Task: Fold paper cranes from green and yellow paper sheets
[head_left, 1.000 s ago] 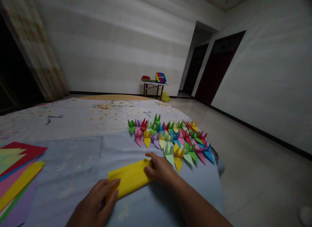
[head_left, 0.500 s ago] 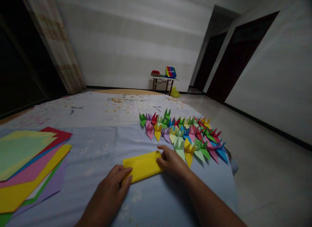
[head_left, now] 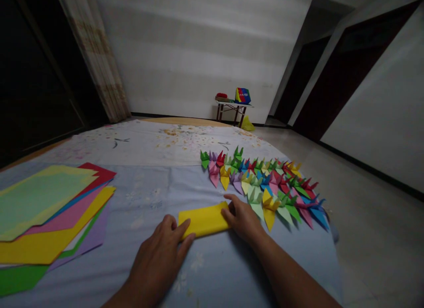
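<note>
A sheet of yellow paper (head_left: 206,220), folded into a long strip, lies on the blue cloth in front of me. My left hand (head_left: 162,248) grips its left end, with thumb and forefinger on the paper. At the right end, my right hand (head_left: 243,219) has its thumb on the strip and its fingers curled round the edge, so part of that end is hidden. Just beyond my right hand stand rows of folded paper cranes in many colours, among them a yellow crane (head_left: 270,205) and a pale green crane (head_left: 255,197).
Loose coloured sheets (head_left: 43,197) lie fanned in a pile at the left. A patterned cloth (head_left: 152,144) covers the far part of the round table. Against the wall, a small stand (head_left: 233,106) carries a colourful box (head_left: 243,95). A yellow bag (head_left: 247,123) is on the floor.
The view has swung slightly left, so everything appears further right. The yellow strip's far edge looks more even. Both hands are still at its ends, the left thumb and forefinger lying further over it.
</note>
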`<state>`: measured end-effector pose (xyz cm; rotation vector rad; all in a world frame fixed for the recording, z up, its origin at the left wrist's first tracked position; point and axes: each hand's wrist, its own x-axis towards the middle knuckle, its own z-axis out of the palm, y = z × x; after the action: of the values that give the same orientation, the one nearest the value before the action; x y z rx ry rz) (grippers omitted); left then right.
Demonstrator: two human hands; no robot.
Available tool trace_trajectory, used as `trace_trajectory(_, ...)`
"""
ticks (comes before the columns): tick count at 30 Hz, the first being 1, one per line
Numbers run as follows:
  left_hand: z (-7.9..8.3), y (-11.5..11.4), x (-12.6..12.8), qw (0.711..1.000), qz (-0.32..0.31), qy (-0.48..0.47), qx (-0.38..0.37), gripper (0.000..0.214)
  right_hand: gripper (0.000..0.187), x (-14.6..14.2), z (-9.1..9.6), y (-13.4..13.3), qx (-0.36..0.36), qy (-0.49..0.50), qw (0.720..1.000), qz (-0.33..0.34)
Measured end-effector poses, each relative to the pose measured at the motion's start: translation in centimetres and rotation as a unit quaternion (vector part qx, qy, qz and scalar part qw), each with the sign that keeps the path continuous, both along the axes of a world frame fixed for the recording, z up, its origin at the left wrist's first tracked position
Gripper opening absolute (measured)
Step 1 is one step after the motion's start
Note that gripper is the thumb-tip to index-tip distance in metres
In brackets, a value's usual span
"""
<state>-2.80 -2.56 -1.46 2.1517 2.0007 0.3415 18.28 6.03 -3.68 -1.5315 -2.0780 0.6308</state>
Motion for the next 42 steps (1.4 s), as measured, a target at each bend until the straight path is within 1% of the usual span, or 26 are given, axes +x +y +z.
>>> trace_trajectory(6, -0.03, 0.07, 0.04, 1.0, -0.006, 0.01, -0.005, 0.041, 0.04, -0.17, 0.28, -0.14, 0.002, -0.022, 1.0, -0.003)
trace_trajectory(13, 0.18, -0.04, 0.18, 1.0, 0.005, 0.021, -0.019, 0.042, 0.04, -0.33, 0.29, -0.32, 0.016, -0.045, 0.999, -0.011)
trace_trajectory(17, 0.26, 0.18, 0.3, 0.999, 0.007, 0.027, -0.03, 0.043, 0.041, -0.34, 0.29, -0.28, 0.01, -0.052, 0.999, -0.012)
trace_trajectory(25, 0.33, 0.39, 0.32, 0.999, 0.003, 0.034, -0.032, 0.043, 0.041, -0.42, 0.62, -0.33, 0.007, -0.067, 0.998, -0.017)
trace_trajectory(34, 0.26, 0.34, 0.18, 0.999, -0.005, 0.045, -0.029, 0.043, 0.043, -0.51, 0.6, -0.34, 0.015, -0.097, 0.995, -0.024)
trace_trajectory(42, 0.05, 0.39, -0.01, 0.998, -0.011, 0.052, -0.026, 0.044, 0.044, -0.58, 0.89, -0.42, 0.006, -0.108, 0.994, -0.027)
